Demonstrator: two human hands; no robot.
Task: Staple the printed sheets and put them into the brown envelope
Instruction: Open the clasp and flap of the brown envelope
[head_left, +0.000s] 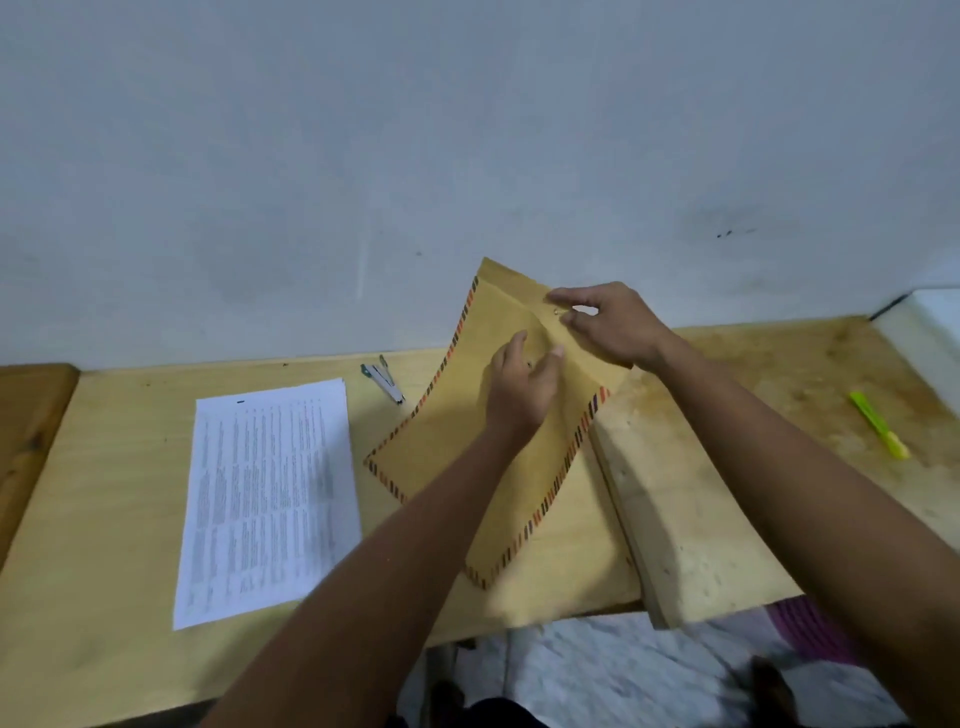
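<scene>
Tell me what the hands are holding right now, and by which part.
Both hold the brown envelope at its raised flap end: right hand pinches the flap, left hand rests below it.

Both bare forearms are stretched forward and inward from the lower edge of the view, the wrists kept fairly straight. The left hand (522, 387) is held lower, its fingers loosely extended, thumb raised apart. The right hand (605, 325) is held just beyond it — forefinger pointed leftward, thumb drawn close beneath it, as in a pinch.

A pale wooden table (130, 597) stands against a scuffed grey-white wall (467, 130); below it, perhaps a marbled floor (597, 670)
</scene>
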